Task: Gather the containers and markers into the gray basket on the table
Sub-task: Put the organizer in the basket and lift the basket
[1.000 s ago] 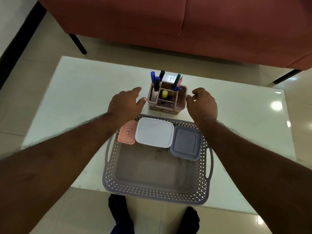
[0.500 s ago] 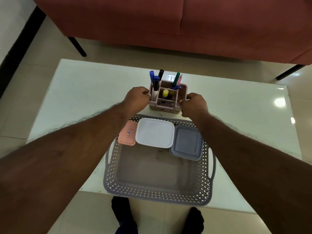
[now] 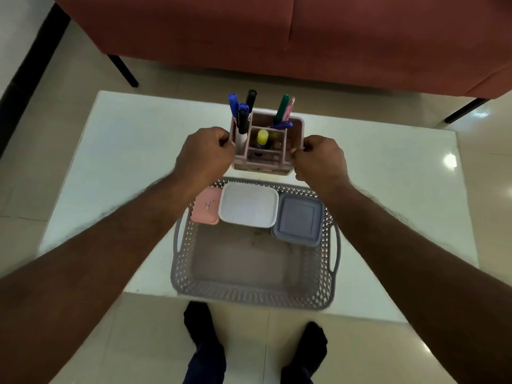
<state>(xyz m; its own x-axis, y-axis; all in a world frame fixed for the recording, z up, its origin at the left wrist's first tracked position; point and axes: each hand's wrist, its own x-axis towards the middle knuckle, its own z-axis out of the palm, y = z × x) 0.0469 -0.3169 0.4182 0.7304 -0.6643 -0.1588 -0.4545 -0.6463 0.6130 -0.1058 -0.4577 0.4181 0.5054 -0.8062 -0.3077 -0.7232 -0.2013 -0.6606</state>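
Observation:
A pink desk organizer [image 3: 267, 159] holds several markers [image 3: 243, 115] upright, plus a yellow-capped one in its middle cell. It sits just beyond the far rim of the gray basket [image 3: 255, 292]. My left hand [image 3: 203, 155] grips the organizer's left wall and my right hand [image 3: 321, 159] grips its right wall. Along the basket's far side lie a small pink container [image 3: 206, 209], a white lidded container [image 3: 248, 203] and a gray-blue lidded container [image 3: 297, 220]. Whether the organizer is lifted off the table I cannot tell.
The basket stands at the near edge of a white glossy table [image 3: 124, 151]. A red sofa [image 3: 277, 37] on black legs fills the floor beyond the table. My feet [image 3: 202, 328] are below the table's near edge.
Both hands came in from hovering beside the organizer and closed on its two side walls. The organizer looks slightly nearer to me now.

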